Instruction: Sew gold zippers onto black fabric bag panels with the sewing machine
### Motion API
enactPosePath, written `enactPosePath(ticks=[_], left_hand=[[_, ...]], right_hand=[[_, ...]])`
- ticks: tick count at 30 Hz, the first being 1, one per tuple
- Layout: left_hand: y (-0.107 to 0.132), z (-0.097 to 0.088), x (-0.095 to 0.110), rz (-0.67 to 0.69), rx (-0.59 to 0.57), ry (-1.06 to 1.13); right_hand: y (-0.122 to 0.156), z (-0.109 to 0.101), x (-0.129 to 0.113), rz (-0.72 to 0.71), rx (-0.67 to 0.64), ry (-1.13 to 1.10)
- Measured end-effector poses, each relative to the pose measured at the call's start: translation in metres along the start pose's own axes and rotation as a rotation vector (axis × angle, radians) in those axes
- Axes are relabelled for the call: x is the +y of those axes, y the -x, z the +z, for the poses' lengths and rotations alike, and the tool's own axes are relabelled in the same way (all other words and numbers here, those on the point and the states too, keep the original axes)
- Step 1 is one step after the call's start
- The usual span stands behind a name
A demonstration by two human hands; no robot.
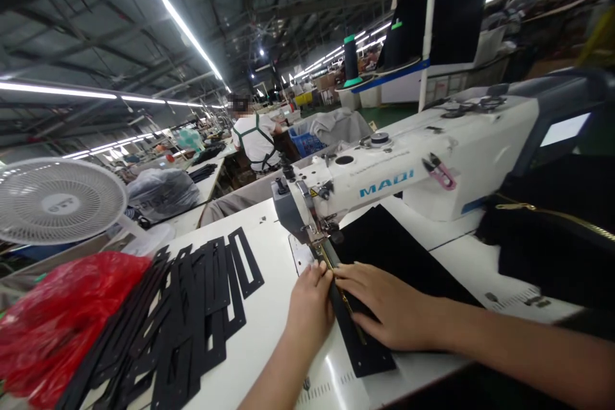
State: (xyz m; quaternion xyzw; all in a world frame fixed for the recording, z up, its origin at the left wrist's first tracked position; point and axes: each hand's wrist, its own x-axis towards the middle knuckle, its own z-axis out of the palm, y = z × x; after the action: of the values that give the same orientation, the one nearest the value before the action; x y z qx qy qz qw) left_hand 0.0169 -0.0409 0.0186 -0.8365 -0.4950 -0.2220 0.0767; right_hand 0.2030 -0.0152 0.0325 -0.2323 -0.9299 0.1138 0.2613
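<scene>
Head view: black strip (372, 359) with gold zipper (344, 300), at sewing machine (379, 182).
Strip runs from beneath machine head across white tabletop (264, 333); right hand (391, 309) laid over it, fingers extended, ungrasping; left hand (310, 301) bunched alongside, pinching or pressing, cannot tell.

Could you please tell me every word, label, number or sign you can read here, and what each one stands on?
"MAQI": blue letters on the arm of the white sewing machine.
Too small or blurred to read: the thin line above those letters; the yellow label near the machine's head; the fan hub's lettering; the print on the grey plastic bag; the ruler marks on the white table.
</scene>
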Motion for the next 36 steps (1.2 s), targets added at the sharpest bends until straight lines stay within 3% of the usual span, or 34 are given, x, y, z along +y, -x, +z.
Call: enactPosePath(ticks=[5,8,11,14,17,21,23,26,32,36], left_hand=[[0.009,-0.006,0.011,-0.03,-0.015,0.009],[0.012,-0.008,0.015,-0.045,0.01,0.012],[0.015,-0.01,0.018,-0.023,0.054,0.012],[0.019,-0.008,0.019,0.004,0.078,0.002],[0.021,-0.006,0.017,-0.005,0.094,-0.012],[0.021,-0.005,0.015,0.008,0.08,-0.032],[0.02,-0.006,0.016,0.033,0.074,-0.043],[0.017,-0.008,0.017,0.078,0.077,-0.055],[0.012,-0.008,0.014,0.154,0.094,-0.099],[0.006,-0.005,0.007,0.167,0.087,-0.121]], right_hand=[[-0.002,0.016,-0.014,0.19,0.077,0.111],[-0.011,0.018,-0.012,0.212,0.101,0.151],[0.001,0.005,-0.026,0.094,0.16,0.3],[0.028,-0.01,-0.05,-0.085,0.178,0.294],[0.045,-0.006,-0.06,-0.137,0.156,0.297],[0.038,0.029,-0.044,-0.143,0.225,0.318],[0.033,0.041,-0.035,-0.142,0.198,0.311],[0.031,0.045,-0.032,-0.116,0.141,0.263],[0.035,0.051,-0.028,-0.145,0.259,0.228],[0.028,0.052,-0.021,-0.146,0.242,0.224]])
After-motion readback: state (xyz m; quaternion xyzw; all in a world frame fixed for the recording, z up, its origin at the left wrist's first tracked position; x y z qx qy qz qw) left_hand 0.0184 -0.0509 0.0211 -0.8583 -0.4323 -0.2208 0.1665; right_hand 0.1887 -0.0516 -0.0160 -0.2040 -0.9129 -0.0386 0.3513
